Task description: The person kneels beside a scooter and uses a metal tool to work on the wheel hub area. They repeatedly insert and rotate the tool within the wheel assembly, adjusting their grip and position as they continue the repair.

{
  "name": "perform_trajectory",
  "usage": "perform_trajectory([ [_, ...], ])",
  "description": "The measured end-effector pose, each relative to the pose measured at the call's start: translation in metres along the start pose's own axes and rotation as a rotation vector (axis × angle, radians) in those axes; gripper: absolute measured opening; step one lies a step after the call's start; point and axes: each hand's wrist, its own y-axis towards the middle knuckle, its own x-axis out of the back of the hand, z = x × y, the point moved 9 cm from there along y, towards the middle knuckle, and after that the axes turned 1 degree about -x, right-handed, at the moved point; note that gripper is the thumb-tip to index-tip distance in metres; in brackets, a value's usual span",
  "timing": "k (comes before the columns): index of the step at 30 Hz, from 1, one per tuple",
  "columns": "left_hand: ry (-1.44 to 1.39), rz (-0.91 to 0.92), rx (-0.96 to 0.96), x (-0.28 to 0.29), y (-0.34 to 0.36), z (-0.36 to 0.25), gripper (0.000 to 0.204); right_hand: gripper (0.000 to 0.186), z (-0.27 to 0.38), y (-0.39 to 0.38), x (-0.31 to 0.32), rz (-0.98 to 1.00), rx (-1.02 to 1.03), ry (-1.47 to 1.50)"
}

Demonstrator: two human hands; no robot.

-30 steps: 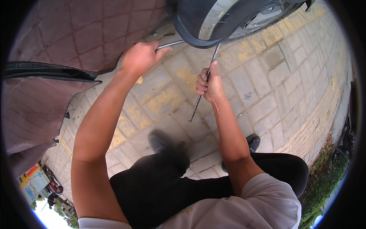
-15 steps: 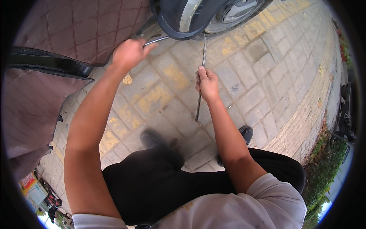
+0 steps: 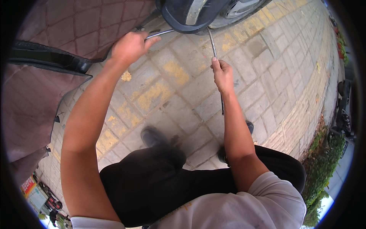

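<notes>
My left hand (image 3: 131, 47) is closed around a shiny metal rod (image 3: 161, 34), which slants up to the right and passes behind the lower edge of a dark fender (image 3: 181, 28). Closed as well, my right hand (image 3: 223, 75) grips a longer, twisted-looking metal rod (image 3: 213, 44). Its upper end reaches the bottom of the wheel (image 3: 238, 9) beside the fender; the lower end hangs down alongside my right forearm. Where the rods meet the wheel and fender is partly hidden.
A quilted maroon cover (image 3: 87, 28) with black trim fills the upper left. Paving blocks (image 3: 183, 108) with worn yellow paint lie below, with a dry leaf (image 3: 126, 76). My shoe (image 3: 152, 136) stands near the middle. Green hedge plants (image 3: 324, 168) line the right side.
My right hand has moved right and slightly up, and the lower end of its rod has swung right. The fender and wheel appear slightly higher and further right. My left hand keeps its grip.
</notes>
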Motion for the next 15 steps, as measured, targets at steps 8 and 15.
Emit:
perform_trajectory([
  [8,0.054,0.046,0.028,0.000,-0.001,-0.001,0.059,0.043,-0.015,-0.014,-0.086,0.066,-0.327,0.740],
  [15,0.056,0.156,0.181,-0.006,-0.017,-0.006,0.062,0.044,0.031,0.001,-0.183,0.068,-0.284,1.239],
])
